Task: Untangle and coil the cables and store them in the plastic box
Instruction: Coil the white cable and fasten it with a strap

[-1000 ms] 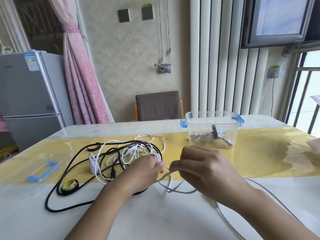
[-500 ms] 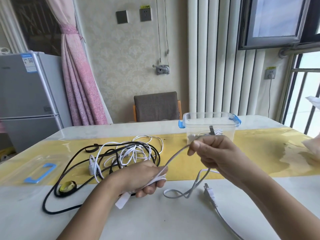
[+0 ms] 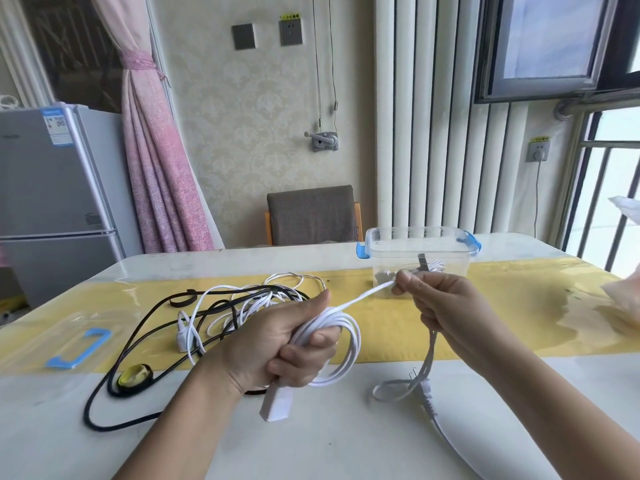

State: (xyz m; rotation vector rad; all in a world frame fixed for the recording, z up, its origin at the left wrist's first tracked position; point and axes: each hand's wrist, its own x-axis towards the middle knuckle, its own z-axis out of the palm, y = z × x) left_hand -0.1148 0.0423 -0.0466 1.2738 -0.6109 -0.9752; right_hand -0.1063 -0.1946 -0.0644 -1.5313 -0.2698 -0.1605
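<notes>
My left hand (image 3: 277, 344) grips a white flat cable (image 3: 343, 358) wound in a few loops, with a white block end hanging below the fist. From the loops the cable runs up to my right hand (image 3: 443, 306), which pinches it in front of the clear plastic box (image 3: 419, 237). Below my right hand the cable drops to a white plug (image 3: 424, 388) lying on the table. The box has blue clips and holds a coiled white cable with a dark tie. A tangle of black and white cables (image 3: 221, 313) lies on the table behind my left hand.
The clear box lid with a blue handle (image 3: 79, 348) lies at the left on the yellow table runner (image 3: 519, 306). A black and yellow strap roll (image 3: 133, 374) sits in the black cable. A chair (image 3: 311, 214) stands behind the table. Crumpled plastic lies at the right edge.
My left hand has lifted off the tangle and turned, now holding several loops of the white cable. My right hand has drawn the cable up and away toward the box; the plug came into view.
</notes>
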